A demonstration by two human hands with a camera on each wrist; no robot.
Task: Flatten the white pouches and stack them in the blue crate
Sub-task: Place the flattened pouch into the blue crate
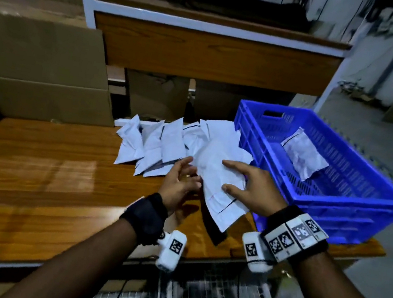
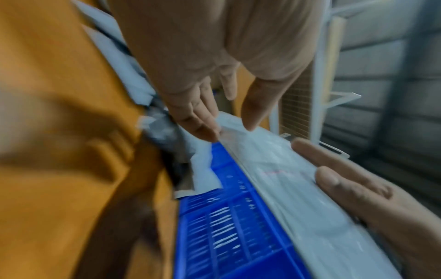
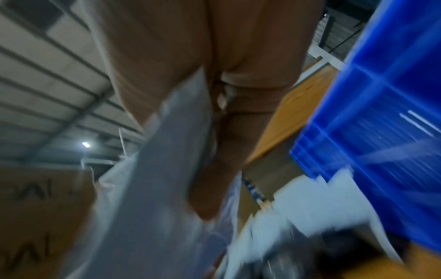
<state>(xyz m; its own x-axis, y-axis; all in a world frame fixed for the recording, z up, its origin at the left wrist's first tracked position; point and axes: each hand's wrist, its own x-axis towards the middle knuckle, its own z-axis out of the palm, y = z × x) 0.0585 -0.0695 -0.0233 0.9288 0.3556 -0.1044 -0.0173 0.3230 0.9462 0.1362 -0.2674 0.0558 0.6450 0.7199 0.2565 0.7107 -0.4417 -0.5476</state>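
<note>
— Cardboard boxes (image 1: 41, 67) far left, stacked behind the wooden table (image 1: 32, 169). Further along?

— Loose heap of white pouches (image 1: 160, 143) near the table's middle, overlapping, none flat.

— And the left hand (image 1: 179, 184)?

— Just right of the heap, palm turned inward, fingers relaxed and spread, fingertips touching the left edge of the lifted pouch (image 1: 218, 185). Gripping nothing firmly; from the left wrist view, thumb (image 2: 253, 105) and fingers (image 2: 203, 120) straight, brushing the pouch's edge.

— Lifted pouch itself?

— Held tilted above the table's near edge, between both hands, dark seam line along its lower end.

— Right hand (image 1: 248, 188)?

— Laid over the pouch's right side, fingers stretched out flat on top, thumb on its face. Right wrist view too blurred to add much: thumb under the pouch or not, cannot tell.

— Rightmost?

— Blue crate (image 1: 352, 199) on the table's right end, just beside the right hand. One pouch in the crate (image 1: 302, 155) lying on the floor of it, near the far wall
</note>
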